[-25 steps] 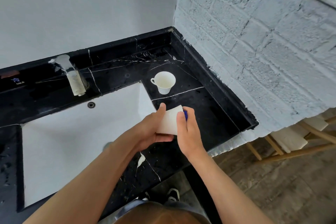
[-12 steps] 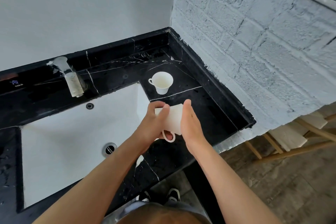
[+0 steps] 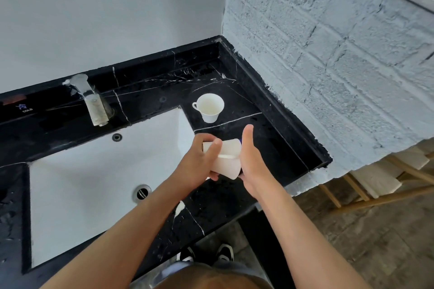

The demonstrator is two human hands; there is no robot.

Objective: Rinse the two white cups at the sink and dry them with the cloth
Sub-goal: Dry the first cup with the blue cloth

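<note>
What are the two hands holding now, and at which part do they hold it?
A white ceramic cup, tilted on its side. The left hand wraps its body; the right hand presses its far side. A cloth cannot be told clearly.

I see a glossy black marble counter [image 3: 277,148] with thin white veins, a smooth white basin [image 3: 94,185], and a dull, scaled metal tap [image 3: 94,103]. The cup [image 3: 209,107] near its back corner looks glazed ceramic; the brick wall [image 3: 328,65] is rough, painted.
</note>
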